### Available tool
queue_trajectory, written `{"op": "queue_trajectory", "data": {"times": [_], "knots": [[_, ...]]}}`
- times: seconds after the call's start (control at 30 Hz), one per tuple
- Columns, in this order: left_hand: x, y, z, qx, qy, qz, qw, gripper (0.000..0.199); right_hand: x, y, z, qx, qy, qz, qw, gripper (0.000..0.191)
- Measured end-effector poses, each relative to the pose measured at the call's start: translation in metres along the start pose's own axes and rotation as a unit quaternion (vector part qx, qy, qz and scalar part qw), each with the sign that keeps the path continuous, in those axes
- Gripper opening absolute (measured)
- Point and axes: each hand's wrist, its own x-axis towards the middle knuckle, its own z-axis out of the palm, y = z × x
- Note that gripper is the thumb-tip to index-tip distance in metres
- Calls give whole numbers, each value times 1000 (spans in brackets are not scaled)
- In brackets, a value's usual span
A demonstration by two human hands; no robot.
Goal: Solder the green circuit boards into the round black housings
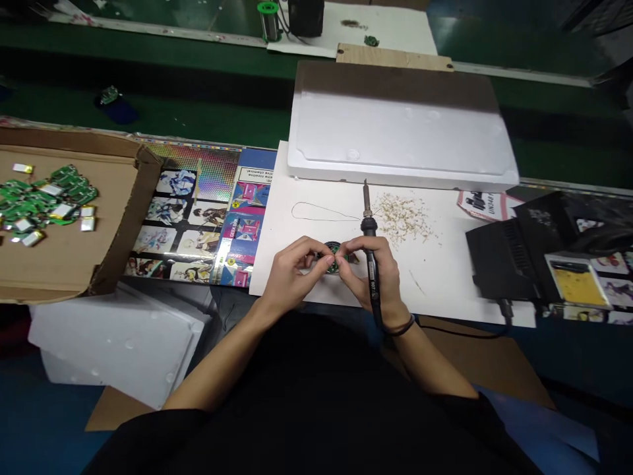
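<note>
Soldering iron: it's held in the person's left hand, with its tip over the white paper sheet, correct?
No: the soldering iron is in the right hand, not the left, as the head view shows. Its tip is over the white paper sheet, as you said.

On the desk (198, 125), left to right: a cardboard tray (109, 251) of circuit boards (39, 201), a printed sheet (198, 218), a paper sheet (435, 277) (a wire loop (321, 214) and scraps (403, 218) lie on it), a soldering station (504, 257). A foam slab (395, 132) lies behind the paper; a soldering iron (368, 211) sits in the right hand (378, 277) above it.
</note>
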Motion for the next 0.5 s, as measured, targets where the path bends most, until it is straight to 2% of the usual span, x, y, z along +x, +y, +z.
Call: {"op": "queue_trajectory", "data": {"times": [0.13,0.2,0.27,0.33,0.37,0.43,0.5], "knots": [[-1,-1,2,-26,13,-10,1000,5,-1,2,-4,-28,-32,-13,999,30],[-2,-2,0,29,14,25,999,3,-2,2,-12,-32,-51,-18,998,29],[-1,-3,-3,110,1,93,990,5,-1,-1,-23,-17,-60,-9,998,24],[0,-5,-6,173,-25,157,972,6,3,-5,-38,26,-50,25,998,15],[0,-6,-7,191,-38,175,965,7,6,-8,-46,58,-41,49,996,18],[1,-7,-8,205,-55,181,960,8,13,-15,-62,128,-24,97,987,30],[0,-8,-7,203,-58,172,962,9,20,-20,-77,169,-33,133,976,35]]}}
